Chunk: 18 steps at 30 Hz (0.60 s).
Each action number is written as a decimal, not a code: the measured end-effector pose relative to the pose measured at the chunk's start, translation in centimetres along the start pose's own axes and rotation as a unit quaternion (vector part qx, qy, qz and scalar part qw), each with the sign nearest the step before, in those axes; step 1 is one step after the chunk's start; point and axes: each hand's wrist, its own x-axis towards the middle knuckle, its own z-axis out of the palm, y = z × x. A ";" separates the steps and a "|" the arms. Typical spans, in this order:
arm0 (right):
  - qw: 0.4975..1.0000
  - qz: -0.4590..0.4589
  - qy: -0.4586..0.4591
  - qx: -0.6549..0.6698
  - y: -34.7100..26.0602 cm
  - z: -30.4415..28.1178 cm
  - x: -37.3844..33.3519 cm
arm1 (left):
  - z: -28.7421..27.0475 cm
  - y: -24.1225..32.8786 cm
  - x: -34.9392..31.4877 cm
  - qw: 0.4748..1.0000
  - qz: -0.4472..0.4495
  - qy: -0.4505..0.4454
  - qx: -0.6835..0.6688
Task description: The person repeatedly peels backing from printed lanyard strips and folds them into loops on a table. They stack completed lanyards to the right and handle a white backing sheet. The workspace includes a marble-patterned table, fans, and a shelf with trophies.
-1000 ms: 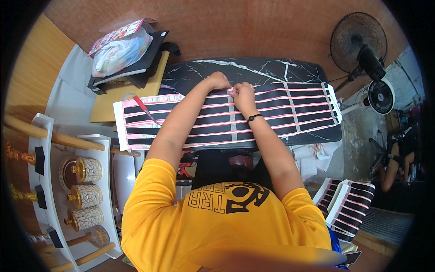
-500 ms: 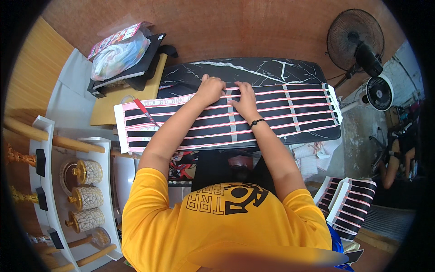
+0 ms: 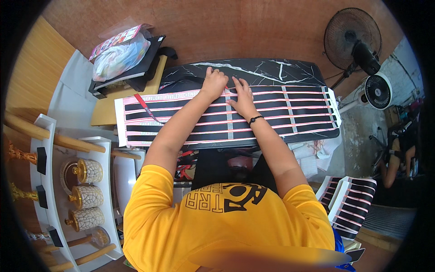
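The left hand [image 3: 214, 84] presses, fingers curled, on the far edge of a long black-and-pink striped sheet [image 3: 181, 119], the right hand [image 3: 242, 96] flat and open just beside it. The sheet lies across a dark marbled table [image 3: 272, 70], long axis left to right. The work looks like smoothing or aligning; the next move calls for even pressure along the stripes.

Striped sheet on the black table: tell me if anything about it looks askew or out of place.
The striped sheet overhangs the black marble-patterned table at its left end. A loose red strip lies slanted across the stripes there. Both hands, left hand and right hand, press the sheet's far edge.
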 end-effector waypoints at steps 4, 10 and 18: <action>1.000 0.000 0.007 0.009 0.0 0.0 0.1 | 0.3 -0.1 0.7 1.000 -0.030 0.005 -0.006; 1.000 -0.008 0.010 0.019 0.3 0.0 0.2 | -0.8 -1.3 1.7 0.994 -0.105 0.016 -0.028; 0.999 -0.013 0.035 0.031 0.6 0.3 -0.1 | -1.0 -1.7 -0.7 0.969 0.076 -0.058 -0.226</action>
